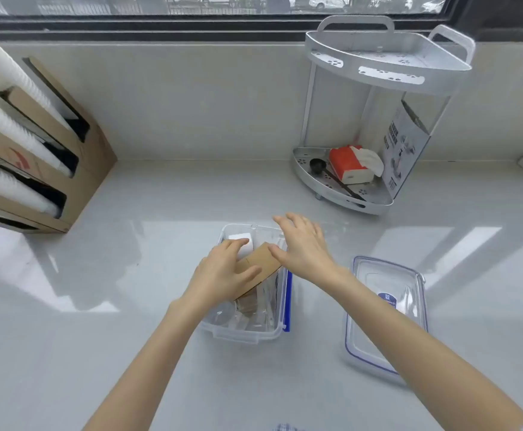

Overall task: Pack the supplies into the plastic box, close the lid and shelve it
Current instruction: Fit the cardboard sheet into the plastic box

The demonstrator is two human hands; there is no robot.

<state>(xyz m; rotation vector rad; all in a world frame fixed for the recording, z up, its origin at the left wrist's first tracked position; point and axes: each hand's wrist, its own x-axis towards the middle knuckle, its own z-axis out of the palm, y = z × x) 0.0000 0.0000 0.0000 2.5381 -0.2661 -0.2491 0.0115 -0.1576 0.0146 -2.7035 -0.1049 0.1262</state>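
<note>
Inside plastic box (255, 335): cardboard sleeves (261, 261)

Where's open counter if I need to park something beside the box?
Bare counter lies left of the clear plastic box, toward the cardboard cup dispenser, and behind it up to the white corner shelf rack. Right is tight: the clear blue-edged lid lies there.

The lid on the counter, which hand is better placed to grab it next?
Probably the right hand: the lid lies beside the box on its side, and the left hand rests on the brown cardboard.
</note>
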